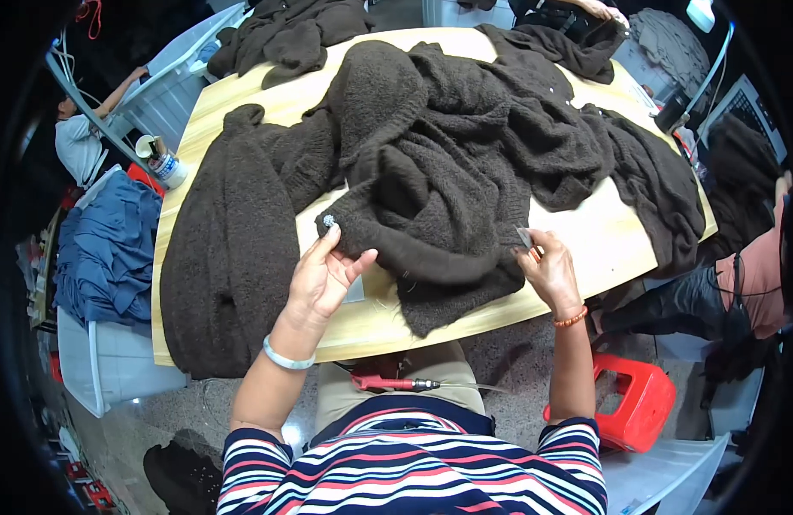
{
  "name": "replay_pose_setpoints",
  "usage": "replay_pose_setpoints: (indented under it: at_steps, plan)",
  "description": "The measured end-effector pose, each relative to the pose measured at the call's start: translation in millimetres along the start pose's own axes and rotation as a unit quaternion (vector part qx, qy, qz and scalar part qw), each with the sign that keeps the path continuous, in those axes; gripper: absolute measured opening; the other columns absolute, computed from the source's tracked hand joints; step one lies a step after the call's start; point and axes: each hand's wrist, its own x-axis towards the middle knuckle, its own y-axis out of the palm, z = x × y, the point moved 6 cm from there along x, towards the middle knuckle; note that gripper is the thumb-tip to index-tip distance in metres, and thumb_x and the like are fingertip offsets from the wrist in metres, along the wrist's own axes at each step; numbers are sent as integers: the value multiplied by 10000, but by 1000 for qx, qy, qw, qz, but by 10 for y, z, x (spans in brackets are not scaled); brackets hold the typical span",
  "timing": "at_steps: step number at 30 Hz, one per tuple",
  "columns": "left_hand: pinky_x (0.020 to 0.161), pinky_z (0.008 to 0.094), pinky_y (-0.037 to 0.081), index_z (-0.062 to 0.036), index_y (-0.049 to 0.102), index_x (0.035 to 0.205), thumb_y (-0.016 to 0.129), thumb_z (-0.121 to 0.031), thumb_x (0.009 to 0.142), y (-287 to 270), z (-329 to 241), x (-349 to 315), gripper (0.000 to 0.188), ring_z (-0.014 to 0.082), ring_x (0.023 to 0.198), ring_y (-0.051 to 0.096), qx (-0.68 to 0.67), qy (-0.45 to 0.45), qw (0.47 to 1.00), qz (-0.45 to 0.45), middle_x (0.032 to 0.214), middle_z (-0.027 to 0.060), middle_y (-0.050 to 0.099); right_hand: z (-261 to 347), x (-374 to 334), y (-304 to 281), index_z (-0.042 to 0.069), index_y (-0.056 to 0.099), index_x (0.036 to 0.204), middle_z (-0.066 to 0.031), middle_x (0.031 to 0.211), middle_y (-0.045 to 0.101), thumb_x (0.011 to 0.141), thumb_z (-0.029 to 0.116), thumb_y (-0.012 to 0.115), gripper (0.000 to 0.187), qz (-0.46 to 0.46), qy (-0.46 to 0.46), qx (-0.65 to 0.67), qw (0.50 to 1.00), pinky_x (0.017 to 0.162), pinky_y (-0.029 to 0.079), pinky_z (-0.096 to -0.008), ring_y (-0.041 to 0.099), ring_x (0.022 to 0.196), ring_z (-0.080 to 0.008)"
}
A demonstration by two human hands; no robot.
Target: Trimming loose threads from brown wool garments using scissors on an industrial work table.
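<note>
A dark brown knit garment [465,172] lies bunched in front of me. A round, sparkly button [329,221] sits at the left end of its ribbed band. My left hand [324,276] is palm up, thumb against the band just below the button, seemingly pinching the fabric; the fingers underneath are partly hidden. At the garment's right edge, my right hand [547,273] is closed around a small tool with a pale pointed metal tip [523,237], which looks like thread snips. Most of the tool is covered by the fingers.
More brown knits [242,232] cover much of the wooden table [585,236]. A white tub [168,169] stands at its left edge. Blue cloth [113,240] fills a bin on the left. A red stool [641,403] is at lower right. Other people work around the table.
</note>
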Motion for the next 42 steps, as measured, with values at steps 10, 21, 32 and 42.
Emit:
replay_pose_setpoints:
  at_steps: [10, 21, 32, 42]
  plan:
    - [954, 556, 520, -44, 508, 1295, 397, -258, 1044, 187, 43, -212, 348, 358, 1183, 582, 90, -26, 995, 29, 1260, 210, 599, 1268, -131, 354, 12, 689, 966, -73, 783, 601, 798, 13, 726, 172, 87, -145, 311, 935, 600, 456, -273, 568, 659, -161]
    - [1021, 515, 459, -41, 426, 1385, 318, -369, 1058, 360, 114, -444, 475, 329, 1207, 565, -30, -97, 994, 43, 1309, 203, 567, 1566, -244, 569, 61, 671, 1146, -56, 854, 577, 726, 59, 805, 441, 57, -140, 308, 939, 537, 428, -235, 532, 634, -120]
    - [952, 464, 510, -58, 586, 1154, 433, -259, 1042, 389, 307, -488, 276, 246, 1034, 646, 42, -76, 995, 55, 1084, 138, 671, 1508, -309, 613, 46, 698, 991, -89, 805, 587, 751, 56, 764, 249, 6, -157, 237, 959, 532, 482, -286, 590, 597, -197]
    - [963, 466, 520, -47, 599, 1160, 478, -159, 1020, 191, 266, -430, 215, 203, 1048, 640, 167, 23, 985, 41, 1125, 111, 662, 1483, -83, 515, 10, 684, 853, -83, 775, 625, 848, 73, 718, 71, 17, -148, 339, 929, 537, 458, -258, 588, 610, -145]
